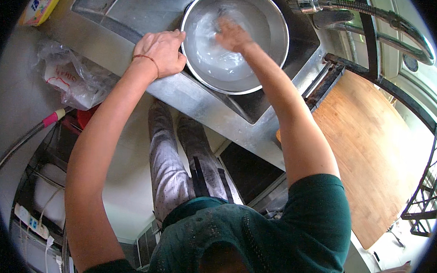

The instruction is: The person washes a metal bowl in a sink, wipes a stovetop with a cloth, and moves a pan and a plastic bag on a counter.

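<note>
A round stainless-steel pot (279, 39) sits in the metal sink (136, 6), with cloudy, rippling water (222, 60) inside. My left hand (160, 53), with a thin cord bracelet on its wrist, is curled at the pot's near left side over the sink's front edge. Its fingertips and thumb meet the pot's wall; whether a handle lies under the palm is hidden. Inside the pot my right hand (233, 35) is blurred at the water, palm down and fingers apart. No object shows in it, and anything below the cloudy surface cannot be made out.
A chrome faucet with a spring hose (373, 9) arches at upper right. Beside the sink stand a black metal rack (388, 88) and a wooden board (366, 151). A yellow printed package (47, 1) is at upper left, above a clear plastic bag (77, 81). A power strip (32, 221) sits lower left.
</note>
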`<control>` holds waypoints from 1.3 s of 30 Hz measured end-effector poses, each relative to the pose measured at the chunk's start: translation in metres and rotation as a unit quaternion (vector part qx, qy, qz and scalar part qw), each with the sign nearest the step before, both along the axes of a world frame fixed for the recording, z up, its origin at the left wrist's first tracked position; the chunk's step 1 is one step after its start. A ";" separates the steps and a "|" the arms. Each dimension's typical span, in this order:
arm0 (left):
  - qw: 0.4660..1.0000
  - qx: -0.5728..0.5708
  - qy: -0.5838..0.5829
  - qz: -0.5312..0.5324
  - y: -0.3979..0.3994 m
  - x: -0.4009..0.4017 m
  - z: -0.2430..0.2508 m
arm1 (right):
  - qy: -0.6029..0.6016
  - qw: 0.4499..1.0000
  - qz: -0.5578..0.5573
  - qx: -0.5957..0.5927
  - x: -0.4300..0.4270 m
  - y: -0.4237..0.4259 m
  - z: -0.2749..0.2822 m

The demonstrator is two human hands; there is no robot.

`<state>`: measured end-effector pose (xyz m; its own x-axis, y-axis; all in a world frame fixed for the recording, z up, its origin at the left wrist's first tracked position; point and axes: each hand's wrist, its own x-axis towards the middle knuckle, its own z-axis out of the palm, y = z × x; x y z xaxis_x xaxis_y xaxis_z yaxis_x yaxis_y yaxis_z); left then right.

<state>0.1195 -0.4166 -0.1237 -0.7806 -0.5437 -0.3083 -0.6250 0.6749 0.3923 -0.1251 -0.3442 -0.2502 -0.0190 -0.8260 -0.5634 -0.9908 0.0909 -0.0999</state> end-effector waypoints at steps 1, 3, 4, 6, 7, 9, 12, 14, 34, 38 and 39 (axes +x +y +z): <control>1.000 0.001 0.001 -0.003 0.000 -0.001 -0.001 | 0.010 0.999 -0.043 0.026 -0.017 0.000 0.001; 1.000 0.006 0.010 0.000 -0.001 -0.003 -0.001 | 0.024 0.998 -0.044 0.029 -0.040 0.015 0.004; 1.000 0.007 0.012 0.002 -0.001 -0.002 0.000 | 0.033 0.997 -0.053 0.050 -0.047 0.027 0.008; 1.000 0.005 0.012 -0.002 -0.001 -0.003 0.001 | 0.042 0.991 -0.067 0.105 -0.057 0.058 0.010; 1.000 0.005 0.016 0.001 -0.001 -0.002 0.003 | 0.039 0.987 -0.070 0.140 -0.057 0.074 0.010; 1.000 0.018 -0.004 0.002 -0.001 -0.002 0.004 | -0.013 0.962 -0.042 0.270 -0.034 0.092 0.029; 1.000 0.024 -0.015 -0.006 -0.002 -0.002 0.005 | -0.120 0.950 0.009 0.287 0.011 0.095 0.034; 1.000 0.018 -0.005 0.003 0.000 0.001 -0.001 | -0.196 0.956 0.046 0.212 0.042 0.077 0.028; 1.000 0.006 0.012 0.001 -0.001 -0.004 0.002 | 0.053 0.918 0.201 0.338 -0.048 0.107 0.125; 1.000 0.015 0.000 0.011 -0.003 0.003 -0.001 | -0.322 0.864 -0.135 0.363 0.046 0.085 0.141; 1.000 0.024 -0.014 0.003 -0.003 0.002 0.004 | -0.409 0.822 -0.198 0.342 0.065 0.074 0.140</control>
